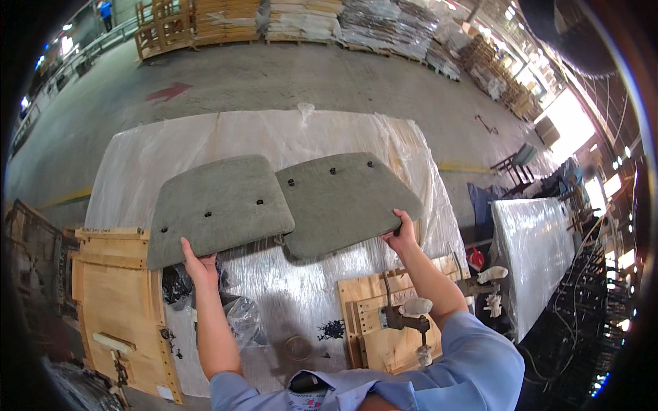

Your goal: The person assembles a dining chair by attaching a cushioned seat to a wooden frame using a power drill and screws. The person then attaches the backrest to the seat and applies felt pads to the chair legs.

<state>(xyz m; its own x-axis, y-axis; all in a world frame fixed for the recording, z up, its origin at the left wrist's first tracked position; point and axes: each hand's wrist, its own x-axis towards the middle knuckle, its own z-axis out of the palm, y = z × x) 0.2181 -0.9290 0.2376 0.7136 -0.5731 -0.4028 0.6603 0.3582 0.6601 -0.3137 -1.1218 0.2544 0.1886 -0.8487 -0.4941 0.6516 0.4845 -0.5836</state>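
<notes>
My left hand (199, 266) grips the near edge of a grey-green fabric-covered panel (229, 185), thumb on top and fingers hidden beneath. A matching panel (349, 205) lies beside it on the right; my right hand (403, 234) is closed on its near right edge. Three black clips stand on each panel's face, in a row near the front on the left one and near the far edge on the right one. The panels' inner corners overlap in the middle, the left one on top. Both are over a plastic-wrapped work surface (274, 301).
Wooden jigs stand at the left (116, 294) and lower right, the right one bearing toggle clamps (411, 308). Nearer me are a pile of small black clips (332, 330), a tape roll (297, 348) and plastic bags (243, 318). Wrapped stacks (384, 20) line the far floor.
</notes>
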